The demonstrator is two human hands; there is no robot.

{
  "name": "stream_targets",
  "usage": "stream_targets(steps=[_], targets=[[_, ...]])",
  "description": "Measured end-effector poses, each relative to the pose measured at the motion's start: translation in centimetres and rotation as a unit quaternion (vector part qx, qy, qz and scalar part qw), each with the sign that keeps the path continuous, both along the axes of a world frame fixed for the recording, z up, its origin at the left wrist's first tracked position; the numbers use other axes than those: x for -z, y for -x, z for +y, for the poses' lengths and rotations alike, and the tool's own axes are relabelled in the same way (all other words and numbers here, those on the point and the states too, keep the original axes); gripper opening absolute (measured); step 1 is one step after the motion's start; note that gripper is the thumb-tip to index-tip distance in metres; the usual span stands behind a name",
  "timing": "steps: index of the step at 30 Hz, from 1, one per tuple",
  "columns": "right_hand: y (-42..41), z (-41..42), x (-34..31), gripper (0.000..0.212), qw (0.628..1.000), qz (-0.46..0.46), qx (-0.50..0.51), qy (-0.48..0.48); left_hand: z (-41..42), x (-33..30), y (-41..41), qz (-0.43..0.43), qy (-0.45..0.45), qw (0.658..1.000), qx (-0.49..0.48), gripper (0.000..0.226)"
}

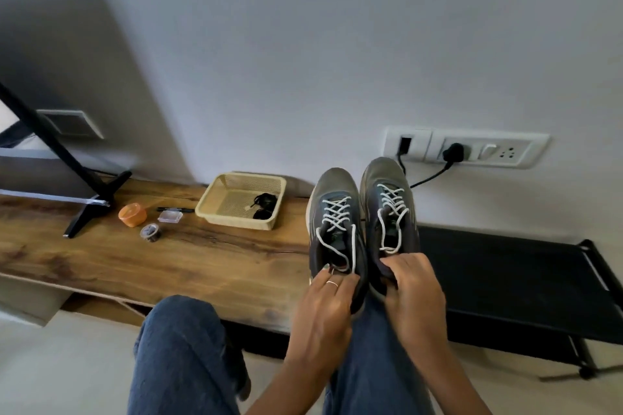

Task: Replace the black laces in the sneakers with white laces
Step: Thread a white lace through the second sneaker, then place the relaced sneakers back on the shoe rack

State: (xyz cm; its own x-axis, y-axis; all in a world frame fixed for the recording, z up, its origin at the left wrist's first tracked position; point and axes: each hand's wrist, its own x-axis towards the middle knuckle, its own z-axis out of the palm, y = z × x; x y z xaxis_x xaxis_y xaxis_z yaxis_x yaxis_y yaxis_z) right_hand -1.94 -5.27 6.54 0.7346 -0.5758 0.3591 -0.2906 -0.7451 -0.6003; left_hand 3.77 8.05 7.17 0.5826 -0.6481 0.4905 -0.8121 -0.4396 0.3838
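Note:
Two grey-blue sneakers stand side by side on my right knee, toes pointing away, both threaded with white laces. My left hand (325,308) grips the heel of the left sneaker (337,212), where the white lace (337,216) hangs in loose loops. My right hand (414,290) holds the heel of the right sneaker (387,199), whose white lace (391,209) loops over the opening. The black laces (264,205) lie bundled in a beige basket (215,199) on the wooden bench.
The wooden bench (151,256) carries an orange lidded tub (132,214), a tape roll (151,232), a small clear box (170,215), a black pen and a black stand foot (91,209). A black rack (505,276) stands at the right, under a wall socket with plugged cables (453,152).

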Motion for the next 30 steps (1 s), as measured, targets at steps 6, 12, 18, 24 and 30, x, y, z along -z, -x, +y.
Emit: stream_targets(steps=[6, 12, 18, 24, 30], targets=[[5.0, -4.8, 1.9, 0.031, 0.998, 0.023, 0.059, -0.011, -6.5, 2.2, 1.6, -0.014, -0.013, 0.997, 0.075, 0.028], [9.2, -8.8, 5.3, 0.023, 0.992, -0.001, 0.107, 0.068, -12.0, 4.7, 4.3, -0.010, -0.041, 0.990, 0.137, 0.021], [12.1, -13.2, 11.1, 0.029, 0.986, 0.030, 0.138, 0.088, -16.2, 8.1, 5.9, 0.009, -0.104, 0.979, 0.176, 0.029], [11.8, -14.1, 14.7, 0.034, 0.985, 0.060, 0.147, 0.070, -18.7, 11.1, 5.5, 0.056, -0.208, 0.961, 0.171, 0.039], [10.2, -14.2, 16.8, 0.035, 0.986, 0.059, 0.150, 0.041, -20.1, 14.2, 4.4, 0.103, -0.211, 0.960, 0.154, 0.039]])
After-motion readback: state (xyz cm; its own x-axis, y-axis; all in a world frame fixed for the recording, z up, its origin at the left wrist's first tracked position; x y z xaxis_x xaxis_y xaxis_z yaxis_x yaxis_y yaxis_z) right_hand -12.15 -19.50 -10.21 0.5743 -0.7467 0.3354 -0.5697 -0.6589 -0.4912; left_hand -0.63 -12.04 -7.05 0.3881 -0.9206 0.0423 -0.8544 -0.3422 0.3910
